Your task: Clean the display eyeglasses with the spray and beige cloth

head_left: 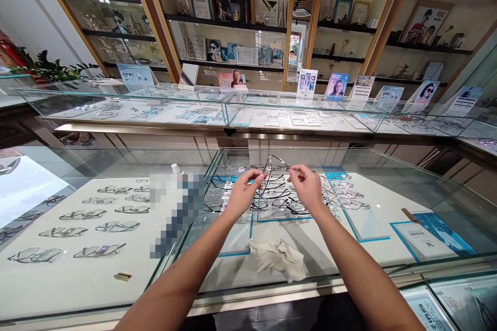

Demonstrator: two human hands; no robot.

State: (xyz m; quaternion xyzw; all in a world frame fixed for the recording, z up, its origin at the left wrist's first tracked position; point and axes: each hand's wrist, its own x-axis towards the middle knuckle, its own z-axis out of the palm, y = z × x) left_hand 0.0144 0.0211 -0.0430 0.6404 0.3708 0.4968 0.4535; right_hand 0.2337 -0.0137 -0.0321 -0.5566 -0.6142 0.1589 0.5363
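A thin dark-framed pair of eyeglasses (pixel 269 161) is held up above the glass counter, between my two hands. My left hand (pixel 247 189) pinches it at the left side, thumb against fingertips. At the other side, the fingers of my right hand (pixel 306 185) are closed on the end of a slim temple arm. Part of the frame blends into the rows of glasses behind it, so its exact outline is hard to make out. Nearer to me, a crumpled cream cloth (pixel 280 261) lies on the glass top between my forearms.
Rows of display eyeglasses (pixel 275 201) lie under the glass below my hands, with more glasses (pixel 83 214) at left. A white-capped bottle (pixel 176 168) stands beside a blurred patch. Another glass showcase (pixel 229 114) runs across behind, with upright cards; shelves (pixel 229 25) line the wall.
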